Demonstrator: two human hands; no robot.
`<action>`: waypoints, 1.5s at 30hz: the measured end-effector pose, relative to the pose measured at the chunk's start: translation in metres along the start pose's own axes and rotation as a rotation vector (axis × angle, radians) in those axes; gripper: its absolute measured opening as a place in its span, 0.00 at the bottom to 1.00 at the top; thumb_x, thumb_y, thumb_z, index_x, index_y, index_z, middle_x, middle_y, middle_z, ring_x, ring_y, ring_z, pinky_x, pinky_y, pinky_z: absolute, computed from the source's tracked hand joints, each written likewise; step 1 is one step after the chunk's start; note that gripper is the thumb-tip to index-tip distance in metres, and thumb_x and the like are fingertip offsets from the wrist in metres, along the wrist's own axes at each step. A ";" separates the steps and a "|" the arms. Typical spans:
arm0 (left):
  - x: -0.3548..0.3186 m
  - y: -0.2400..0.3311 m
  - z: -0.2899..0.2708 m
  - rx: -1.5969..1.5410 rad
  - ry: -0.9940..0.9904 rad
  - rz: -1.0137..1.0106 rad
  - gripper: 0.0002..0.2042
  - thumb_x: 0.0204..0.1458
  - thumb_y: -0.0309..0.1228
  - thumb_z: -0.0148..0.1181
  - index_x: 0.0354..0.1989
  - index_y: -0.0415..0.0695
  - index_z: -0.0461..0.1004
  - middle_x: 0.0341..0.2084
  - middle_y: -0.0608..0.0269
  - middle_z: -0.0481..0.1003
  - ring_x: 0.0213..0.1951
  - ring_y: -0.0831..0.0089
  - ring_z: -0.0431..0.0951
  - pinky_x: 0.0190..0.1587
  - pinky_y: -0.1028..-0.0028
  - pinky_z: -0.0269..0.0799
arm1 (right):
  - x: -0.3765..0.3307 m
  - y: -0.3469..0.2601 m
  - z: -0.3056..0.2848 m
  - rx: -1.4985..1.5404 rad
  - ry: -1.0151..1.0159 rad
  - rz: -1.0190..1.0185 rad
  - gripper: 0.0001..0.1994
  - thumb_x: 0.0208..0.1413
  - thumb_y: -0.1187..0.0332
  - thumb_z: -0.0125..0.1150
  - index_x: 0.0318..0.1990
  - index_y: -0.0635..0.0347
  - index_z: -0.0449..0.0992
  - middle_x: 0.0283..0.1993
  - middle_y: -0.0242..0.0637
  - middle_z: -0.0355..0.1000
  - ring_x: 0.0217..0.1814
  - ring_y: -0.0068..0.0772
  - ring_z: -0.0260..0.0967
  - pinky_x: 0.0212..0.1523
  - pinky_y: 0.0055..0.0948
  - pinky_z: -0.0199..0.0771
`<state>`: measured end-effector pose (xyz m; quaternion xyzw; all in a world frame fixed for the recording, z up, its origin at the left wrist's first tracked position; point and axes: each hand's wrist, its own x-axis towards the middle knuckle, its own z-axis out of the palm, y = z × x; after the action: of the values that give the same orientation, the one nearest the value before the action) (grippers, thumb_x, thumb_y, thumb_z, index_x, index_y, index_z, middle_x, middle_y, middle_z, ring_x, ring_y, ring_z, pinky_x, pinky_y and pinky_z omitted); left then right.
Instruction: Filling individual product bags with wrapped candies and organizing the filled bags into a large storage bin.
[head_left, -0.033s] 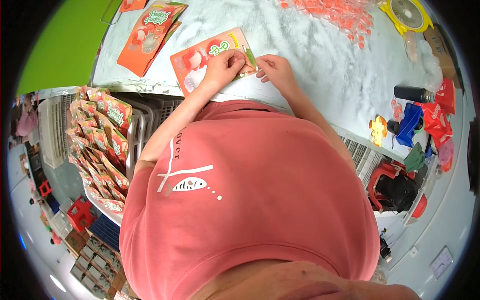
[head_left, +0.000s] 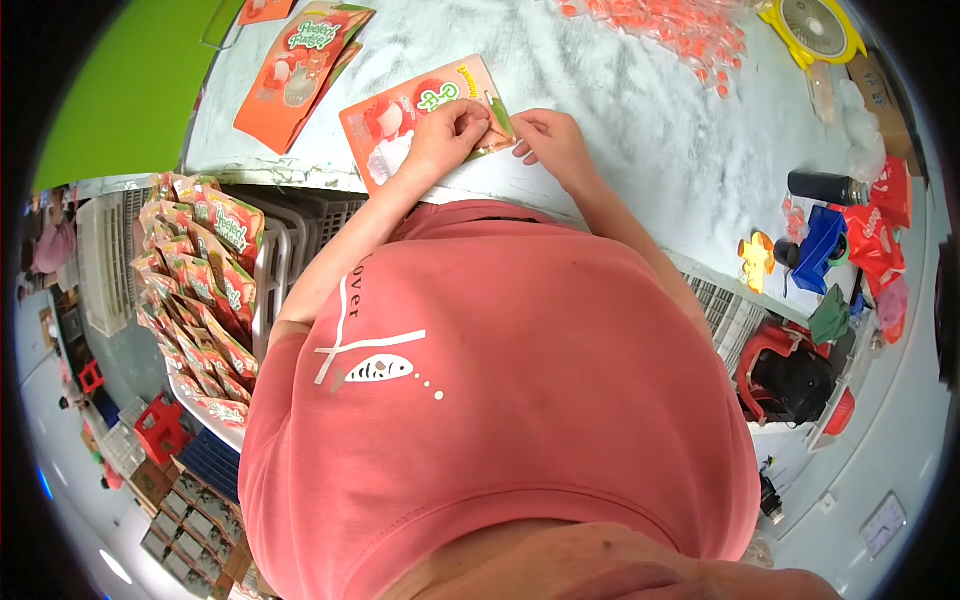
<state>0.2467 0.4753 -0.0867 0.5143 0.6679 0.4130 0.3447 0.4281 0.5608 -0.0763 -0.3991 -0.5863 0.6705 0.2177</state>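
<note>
In the head view, both hands work at the upper centre of the frame. The left hand (head_left: 447,140) lies over the lower right part of an orange-pink pouch (head_left: 400,115), its fingers curled and its thumb close to the forefinger; whether they pinch anything, I cannot tell. The right hand (head_left: 556,142) is just beside the pouch's right edge, thumb and forefinger reaching to the corner, the other fingers loosely bent; its grip is also unclear.

Against the earlier frame, hardly anything differs: both hands and the pouch keep the same places, and the things around them show no clear shift.

The pouch is flat, smooth and rectangular, printed with red fruit and a green patch, lying at a slant on the tabletop (head_left: 660,160), whose pale surface looks wrinkled and streaked. At the upper left lie similar glossy pouches (head_left: 295,75), overlapping. At the upper right, small red sweets (head_left: 680,35) in clear wrappers form a loose heap near a round yellow-rimmed fan (head_left: 815,28). A dark cylinder (head_left: 825,187) lies at the right, above an angular blue holder (head_left: 817,250). At the left, upright filled pouches (head_left: 200,290) crowd a white plastic crate (head_left: 275,260).
</note>
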 end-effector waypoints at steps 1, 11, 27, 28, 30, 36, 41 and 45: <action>0.000 -0.002 0.000 0.028 -0.004 -0.013 0.07 0.61 0.28 0.57 0.41 0.36 0.76 0.31 0.67 0.78 0.31 0.81 0.74 0.35 0.80 0.71 | 0.002 -0.001 -0.002 -0.074 -0.026 0.006 0.13 0.61 0.64 0.56 0.40 0.67 0.78 0.28 0.34 0.76 0.26 0.22 0.74 0.25 0.22 0.74; 0.001 -0.004 -0.002 -0.223 -0.040 -0.113 0.07 0.60 0.27 0.57 0.43 0.37 0.75 0.27 0.66 0.76 0.29 0.82 0.75 0.32 0.81 0.72 | 0.022 0.013 0.004 -0.310 -0.061 -0.214 0.12 0.55 0.64 0.60 0.32 0.64 0.82 0.23 0.37 0.76 0.23 0.26 0.73 0.27 0.28 0.70; -0.001 0.027 -0.010 -0.497 0.003 -0.301 0.08 0.59 0.26 0.58 0.27 0.41 0.70 0.19 0.69 0.72 0.22 0.80 0.75 0.26 0.79 0.70 | 0.008 0.008 0.003 0.040 0.007 0.023 0.13 0.53 0.64 0.66 0.25 0.65 0.79 0.20 0.38 0.74 0.23 0.20 0.68 0.26 0.24 0.64; -0.003 0.024 -0.009 -0.488 -0.031 -0.269 0.08 0.59 0.26 0.58 0.27 0.41 0.70 0.18 0.69 0.72 0.22 0.80 0.75 0.25 0.80 0.71 | 0.005 0.008 0.003 -0.131 0.092 -0.101 0.11 0.53 0.64 0.66 0.26 0.64 0.79 0.21 0.38 0.73 0.22 0.23 0.67 0.26 0.25 0.65; -0.007 0.027 -0.007 -0.479 -0.066 -0.238 0.08 0.59 0.25 0.57 0.26 0.41 0.70 0.18 0.68 0.72 0.21 0.80 0.74 0.25 0.80 0.71 | 0.001 0.000 0.006 -0.301 0.177 -0.224 0.10 0.53 0.65 0.65 0.28 0.62 0.78 0.22 0.38 0.72 0.22 0.25 0.67 0.26 0.27 0.65; -0.009 0.040 0.006 0.100 0.111 0.006 0.09 0.53 0.27 0.62 0.24 0.40 0.70 0.17 0.70 0.72 0.22 0.84 0.71 0.25 0.79 0.67 | -0.003 -0.006 0.006 -0.916 0.241 -1.049 0.08 0.50 0.68 0.68 0.38 0.52 0.77 0.27 0.36 0.67 0.31 0.39 0.73 0.27 0.33 0.72; -0.013 0.036 0.009 0.061 0.087 0.007 0.07 0.51 0.27 0.62 0.25 0.40 0.72 0.16 0.67 0.72 0.21 0.82 0.70 0.25 0.76 0.67 | -0.004 -0.001 0.002 -0.984 0.002 -0.417 0.07 0.56 0.69 0.60 0.41 0.58 0.78 0.34 0.34 0.75 0.30 0.35 0.74 0.30 0.31 0.72; -0.016 0.045 0.015 0.159 0.034 0.028 0.06 0.49 0.29 0.61 0.24 0.41 0.73 0.18 0.54 0.75 0.22 0.59 0.77 0.26 0.63 0.71 | 0.008 -0.012 -0.007 -0.383 -0.180 -0.169 0.11 0.62 0.68 0.54 0.47 0.63 0.77 0.41 0.34 0.78 0.35 0.27 0.75 0.36 0.28 0.74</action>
<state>0.2818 0.4684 -0.0522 0.5422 0.6972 0.3720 0.2857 0.4264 0.5739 -0.0673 -0.3213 -0.7512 0.5593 0.1402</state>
